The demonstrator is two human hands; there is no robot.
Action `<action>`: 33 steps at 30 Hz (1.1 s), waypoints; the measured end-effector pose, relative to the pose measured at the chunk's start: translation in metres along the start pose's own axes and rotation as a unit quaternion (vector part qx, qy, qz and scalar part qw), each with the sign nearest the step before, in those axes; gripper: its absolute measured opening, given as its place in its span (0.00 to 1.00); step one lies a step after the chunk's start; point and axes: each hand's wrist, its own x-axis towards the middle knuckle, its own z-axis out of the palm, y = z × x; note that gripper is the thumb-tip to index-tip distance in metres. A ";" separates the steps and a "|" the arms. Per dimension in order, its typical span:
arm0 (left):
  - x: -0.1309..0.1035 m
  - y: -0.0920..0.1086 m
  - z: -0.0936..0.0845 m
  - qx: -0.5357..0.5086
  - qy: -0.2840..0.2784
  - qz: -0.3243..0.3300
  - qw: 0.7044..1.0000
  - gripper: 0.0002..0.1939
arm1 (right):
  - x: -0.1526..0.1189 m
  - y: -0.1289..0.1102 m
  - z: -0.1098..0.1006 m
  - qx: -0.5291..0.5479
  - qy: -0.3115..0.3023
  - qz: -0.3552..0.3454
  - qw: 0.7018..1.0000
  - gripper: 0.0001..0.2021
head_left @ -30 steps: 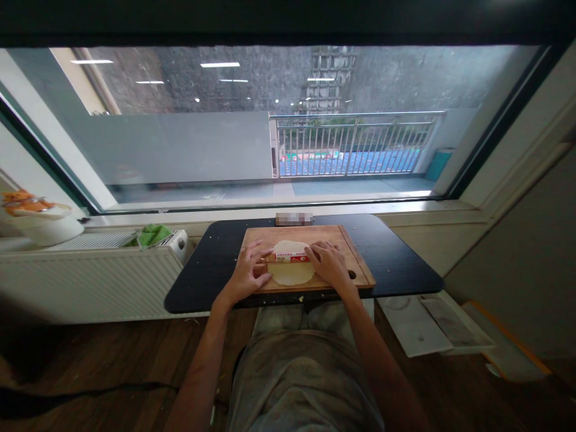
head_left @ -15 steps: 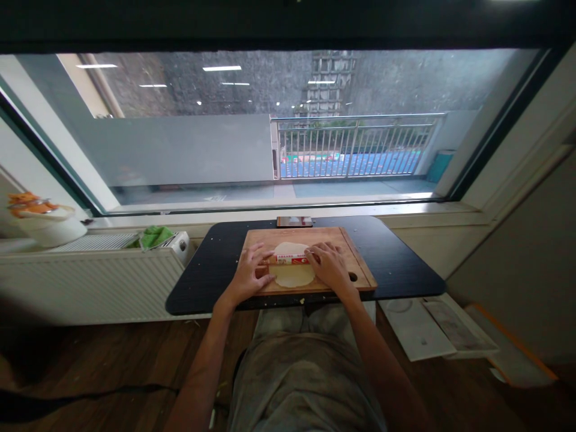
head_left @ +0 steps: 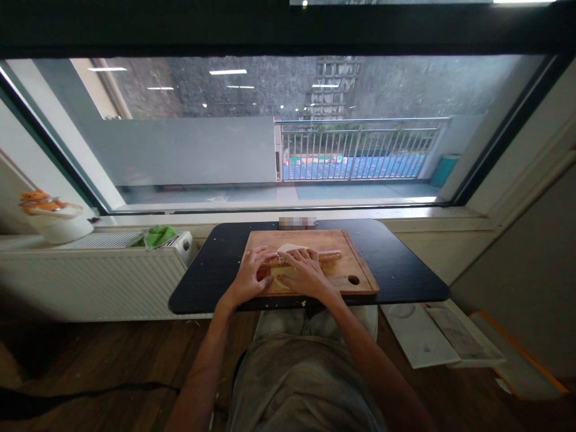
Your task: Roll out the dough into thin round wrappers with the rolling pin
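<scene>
- I see a black table (head_left: 396, 264) set against the sill of a wide window (head_left: 270, 132); a wooden cutting board (head_left: 355, 264) lies on it, centred in front of the person.
- A flat round of pale dough (head_left: 288, 248) lies on the board; only its far edge and a small near patch show, the rest is under the hands.
- A rolling pin (head_left: 330, 256) lies crosswise on the dough, its right end sticking out bare past the hands.
- The left hand (head_left: 250, 278) rests palm down on the left part of the pin, fingers spread and flat.
- The right hand (head_left: 306, 273) lies palm down over the middle of the pin and the dough, fingers spread and pointing left, close to the left hand.
- The board has a round hole (head_left: 353, 279) near its right front corner.
- A white radiator (head_left: 90, 282) stands left of the table, with a green cloth (head_left: 157, 235) and a white bowl (head_left: 58, 227) on its top.
- The floor (head_left: 99, 360) is dark wood; flat white boards (head_left: 432, 339) lie on it to the right.
- Outside, a metal railing (head_left: 360, 147) lines a balcony.
</scene>
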 end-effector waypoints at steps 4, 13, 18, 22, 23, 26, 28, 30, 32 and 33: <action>0.001 -0.003 0.001 -0.007 0.000 0.001 1.000 0.31 | 0.004 -0.008 0.001 0.007 -0.013 0.016 1.000 0.29; 0.002 -0.006 0.002 -0.021 -0.007 0.000 1.000 0.31 | 0.001 -0.010 0.004 0.005 0.001 0.027 1.000 0.28; 0.004 -0.005 0.003 -0.010 -0.005 -0.002 1.000 0.30 | 0.001 -0.008 0.009 0.000 0.011 0.020 1.000 0.28; 0.005 -0.003 0.003 -0.003 0.000 -0.007 1.000 0.28 | 0.000 -0.010 0.005 -0.007 0.006 0.017 1.000 0.28; 0.005 -0.003 0.003 -0.003 0.002 -0.006 1.000 0.29 | 0.000 -0.011 0.003 -0.006 0.002 0.015 1.000 0.29; 0.004 0.000 0.002 -0.010 -0.002 -0.001 1.000 0.29 | -0.001 -0.014 -0.002 0.001 -0.012 0.016 1.000 0.29; 0.003 0.001 0.000 -0.014 -0.011 0.000 1.000 0.30 | -0.001 -0.015 -0.004 0.005 -0.019 0.019 1.000 0.29; 0.002 0.003 -0.002 -0.018 -0.016 -0.003 1.000 0.31 | -0.001 -0.015 -0.004 0.005 -0.019 0.021 1.000 0.29; 0.003 0.004 -0.003 -0.023 -0.018 -0.006 1.000 0.32 | -0.001 -0.014 -0.003 0.006 -0.016 0.021 1.000 0.29; 0.003 0.004 -0.003 -0.025 -0.020 -0.007 0.999 0.33 | -0.001 -0.014 -0.002 0.006 -0.014 0.020 1.000 0.29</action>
